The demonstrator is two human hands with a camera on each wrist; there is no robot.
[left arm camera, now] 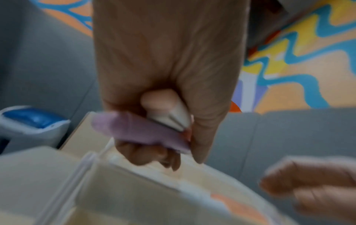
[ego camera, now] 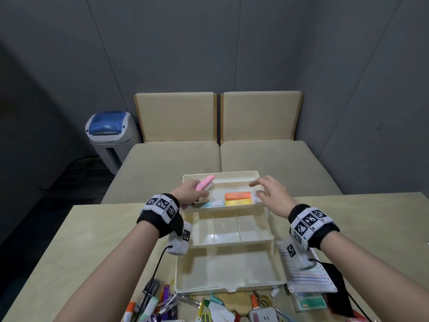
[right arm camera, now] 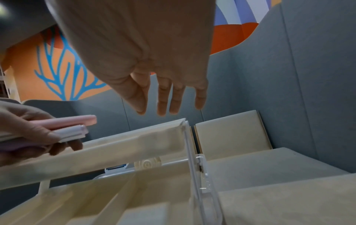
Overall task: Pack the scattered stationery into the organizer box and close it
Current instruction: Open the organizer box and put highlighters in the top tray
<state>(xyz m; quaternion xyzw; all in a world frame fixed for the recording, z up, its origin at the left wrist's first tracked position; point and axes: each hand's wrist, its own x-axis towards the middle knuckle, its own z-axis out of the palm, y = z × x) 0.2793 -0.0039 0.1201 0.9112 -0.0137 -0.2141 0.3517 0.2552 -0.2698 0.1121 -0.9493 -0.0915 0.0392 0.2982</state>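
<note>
The cream organizer box [ego camera: 232,288] stands open on the table, its tiered trays folded out. An orange case [ego camera: 238,196] and a yellow case [ego camera: 238,202] lie in the top tray [ego camera: 232,190]. My left hand [ego camera: 191,191] hovers over that tray's left end and grips a small bundle: a pink piece [ego camera: 205,182], a white piece [left arm camera: 173,117] and a purple piece [left arm camera: 138,130]. My right hand [ego camera: 267,191] hangs over the tray's right end with fingers [right arm camera: 165,99] spread and straight, holding nothing.
Loose pens, markers, scissors and a glue bottle [ego camera: 255,300] crowd the table's near edge. A lined paper sheet [ego camera: 304,275] and a black pouch [ego camera: 336,287] lie right of the box. A beige sofa [ego camera: 255,163] and a bin [ego camera: 111,135] stand beyond the table.
</note>
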